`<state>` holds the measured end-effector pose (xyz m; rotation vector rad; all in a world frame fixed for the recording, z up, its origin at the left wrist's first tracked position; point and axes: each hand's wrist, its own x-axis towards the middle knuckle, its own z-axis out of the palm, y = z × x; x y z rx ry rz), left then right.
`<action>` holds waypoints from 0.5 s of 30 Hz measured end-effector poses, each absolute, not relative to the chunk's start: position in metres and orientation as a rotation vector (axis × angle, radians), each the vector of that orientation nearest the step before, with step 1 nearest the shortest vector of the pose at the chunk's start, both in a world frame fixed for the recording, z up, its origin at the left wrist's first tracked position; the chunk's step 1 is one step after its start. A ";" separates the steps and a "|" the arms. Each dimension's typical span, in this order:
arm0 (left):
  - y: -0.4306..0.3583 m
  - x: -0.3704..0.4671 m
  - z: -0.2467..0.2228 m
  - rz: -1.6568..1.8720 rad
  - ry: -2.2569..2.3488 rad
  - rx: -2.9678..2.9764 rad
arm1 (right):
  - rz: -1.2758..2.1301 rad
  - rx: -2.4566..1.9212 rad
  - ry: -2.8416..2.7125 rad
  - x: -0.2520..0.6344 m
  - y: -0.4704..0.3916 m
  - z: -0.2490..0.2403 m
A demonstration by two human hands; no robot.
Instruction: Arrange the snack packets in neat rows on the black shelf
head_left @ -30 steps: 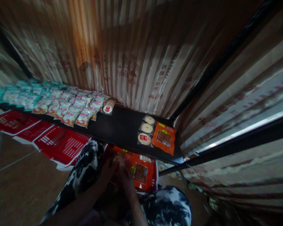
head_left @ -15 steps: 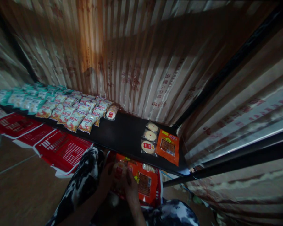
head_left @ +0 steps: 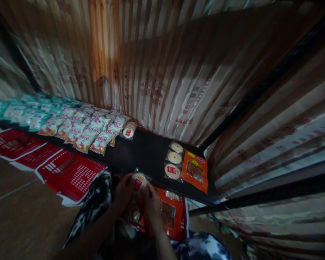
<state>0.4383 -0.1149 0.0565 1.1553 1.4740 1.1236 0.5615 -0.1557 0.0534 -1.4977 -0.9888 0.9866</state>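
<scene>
Between my left hand (head_left: 124, 191) and my right hand (head_left: 152, 203), in front of the shelf's near edge, is a round pale cake (head_left: 138, 177) in a clear wrapper with a red label. The fingers of both hands are closed on the wrapper's sides. Below them lies a red bag or basket (head_left: 184, 228) holding an orange snack packet (head_left: 176, 213) and more wrapped pieces. On the black shelf (head_left: 147, 153) stand three stacks of similar wrapped cakes, the nearest cake (head_left: 172, 171) showing a red label. An orange packet (head_left: 196, 172) lies to their right.
White-and-orange snack bags (head_left: 83, 135) and green-edged bags (head_left: 39, 117) lie in rows on the left shelf. Another wrapped cake (head_left: 128, 133) sits beside them. Red printed panels (head_left: 73, 173) hang below. Corrugated sheeting (head_left: 162, 72) and a dark post (head_left: 233, 108) stand behind.
Both hands have raised the wrapped cake up and forward from over the red bag toward the shelf's edge. The view has shifted slightly.
</scene>
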 end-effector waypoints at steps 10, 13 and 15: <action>-0.077 0.429 0.069 1.110 1.577 1.314 | 1.057 -1.478 -1.070 0.557 -0.117 0.067; -0.061 0.427 0.074 1.094 1.582 1.326 | 1.015 -1.521 -1.103 0.553 -0.100 0.073; -0.051 0.425 0.078 1.089 1.571 1.345 | 0.931 -1.567 -1.152 0.551 -0.089 0.076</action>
